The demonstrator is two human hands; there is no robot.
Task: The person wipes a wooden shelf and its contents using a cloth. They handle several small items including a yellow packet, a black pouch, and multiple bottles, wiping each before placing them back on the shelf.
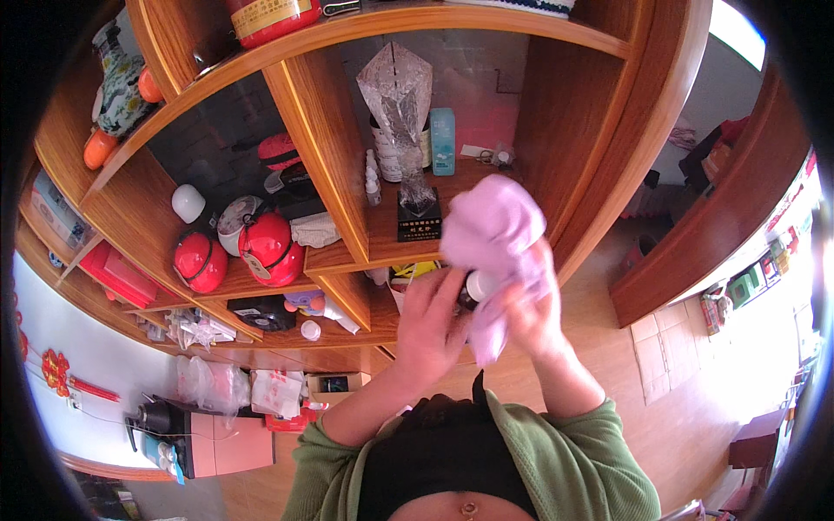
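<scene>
A bunched lilac cloth [495, 221] is in my right hand [537, 306], rising above the fingers and draping down in front of them. My left hand [427, 325] is around a small dark bottle with a white cap [477, 285]; fingers and cloth hide most of its body. Both hands are close together before the wooden shelf unit [339, 266]. Just beyond them, a faceted crystal trophy [410, 137] stands on a black base bearing writing. A light blue box [443, 142] and small white dropper bottles [372, 179] stand beside the trophy.
Red round containers [270, 244] and a white jar lid [311, 330] occupy compartments to the left. A pink cabinet [225, 443] stands on the floor at lower left. A wooden door frame [684, 215] and flattened cardboard [668, 348] are on the right.
</scene>
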